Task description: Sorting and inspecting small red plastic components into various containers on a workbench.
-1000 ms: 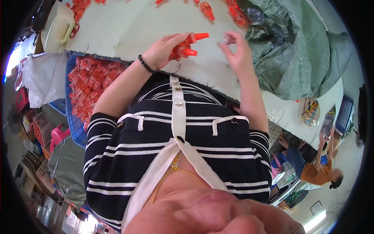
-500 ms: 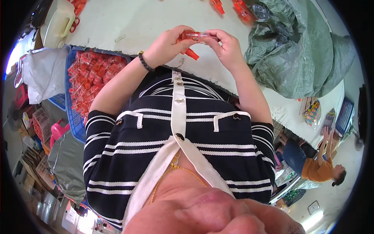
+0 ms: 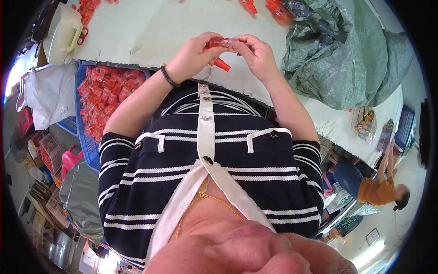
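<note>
At the near edge of the table, both hands hold a small red-and-clear plastic bottle lying crosswise between them. My left hand grips its red end, with thumb and fingers closed round it. My right hand pinches the clear end between thumb and fingertips. A red tapered nozzle piece sticks out below my left fingers; how it joins the bottle is hidden. To the left, a blue crate holds a heap of small red-and-clear pieces.
Loose red pieces lie at the table's far side. A crumpled green sheet covers the right, with clear pieces by it. A cream jug and red-handled scissors sit far left. A co-worker in orange is right.
My right hand has moved slightly left, closer to my left hand, and less of the clear end shows between them. The co-worker's arms have shifted.
</note>
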